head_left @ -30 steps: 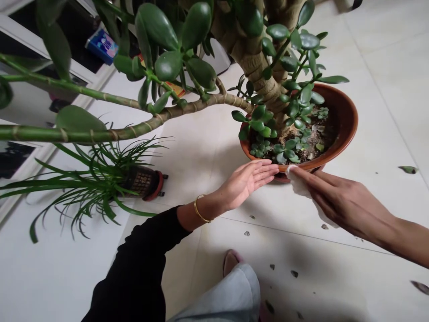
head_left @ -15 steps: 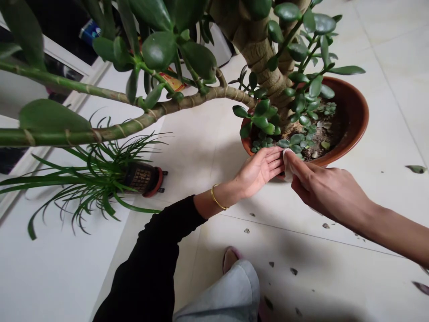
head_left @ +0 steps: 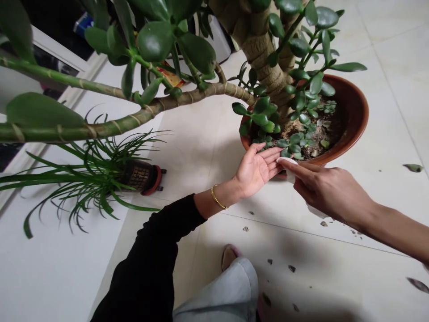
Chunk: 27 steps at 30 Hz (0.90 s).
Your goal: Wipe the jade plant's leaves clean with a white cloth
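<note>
Palm up, my left hand (head_left: 256, 172) is open in front of the brown plant pot (head_left: 357, 120), with a gold bangle (head_left: 217, 197) on the wrist. My right hand (head_left: 330, 185) pinches a white tissue (head_left: 287, 162) and presses it to the fingertips of my left hand. Part of the tissue shows below the right palm. Behind the hands, small green succulent leaves (head_left: 296, 141) grow from the soil. A thick jade plant trunk (head_left: 268, 67) rises from the pot.
A long jade plant branch (head_left: 150, 112) reaches left across the view. On the left stands a spiky-leaved plant in a dark pot (head_left: 137, 175). Several dry leaves (head_left: 291, 269) lie scattered on the tiled floor, near a slippered foot (head_left: 229, 256).
The tissue and right fingertips have shifted slightly left and down along my left fingertips. My left thumb has spread away from the fingers.
</note>
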### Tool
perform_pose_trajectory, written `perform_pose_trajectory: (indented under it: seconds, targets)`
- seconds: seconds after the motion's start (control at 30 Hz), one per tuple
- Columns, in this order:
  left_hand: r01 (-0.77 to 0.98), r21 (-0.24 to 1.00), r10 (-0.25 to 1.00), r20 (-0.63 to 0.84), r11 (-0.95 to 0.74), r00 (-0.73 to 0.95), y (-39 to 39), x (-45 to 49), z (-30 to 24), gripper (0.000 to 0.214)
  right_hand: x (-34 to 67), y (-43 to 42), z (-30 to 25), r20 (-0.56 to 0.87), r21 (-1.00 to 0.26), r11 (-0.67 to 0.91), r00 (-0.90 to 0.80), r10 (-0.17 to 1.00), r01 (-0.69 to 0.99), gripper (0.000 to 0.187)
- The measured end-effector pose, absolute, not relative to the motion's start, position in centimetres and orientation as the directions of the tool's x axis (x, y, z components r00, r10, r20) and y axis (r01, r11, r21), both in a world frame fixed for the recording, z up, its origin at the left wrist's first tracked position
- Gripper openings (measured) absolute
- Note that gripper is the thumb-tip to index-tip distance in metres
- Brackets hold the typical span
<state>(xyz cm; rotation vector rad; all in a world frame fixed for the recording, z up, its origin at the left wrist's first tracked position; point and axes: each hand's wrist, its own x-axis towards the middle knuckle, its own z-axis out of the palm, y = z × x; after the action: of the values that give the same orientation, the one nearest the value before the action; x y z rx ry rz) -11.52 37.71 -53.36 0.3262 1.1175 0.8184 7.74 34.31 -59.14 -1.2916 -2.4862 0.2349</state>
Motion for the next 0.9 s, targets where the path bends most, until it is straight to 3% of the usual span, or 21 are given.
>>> perform_pose_trajectory:
  seconds: [0.2, 0.43, 0.7, 0.9]
  targets:
    - [-0.415, 0.623, 0.736, -0.641, 0.664, 0.217, 37.6, -11.7, -53.6, 0.057, 7.7, 34.7, -58.2, 0.223, -0.304, 0.553, -0.506, 0.833, 0.776, 0.059]
    - [-0.412, 0.654, 0.769, -0.59, 0.634, 0.246, 37.5, -12.0, -53.7, 0.044, 8.4, 33.7, -59.6, 0.387, -0.29, 0.688, -0.576, 0.72, 0.665, 0.055]
    - [-0.432, 0.602, 0.733, -0.626, 0.671, 0.267, 38.1, -11.6, -53.1, 0.03, 9.6, 35.2, -57.6, 0.212, -0.27, 0.5, -0.456, 0.864, 0.823, 0.058]
    - [-0.458, 0.548, 0.703, -0.642, 0.7, 0.306, 38.6, -11.1, -53.1, 0.029, 8.7, 35.7, -57.7, 0.199, -0.184, 0.5, -0.467, 0.862, 0.846, 0.058]
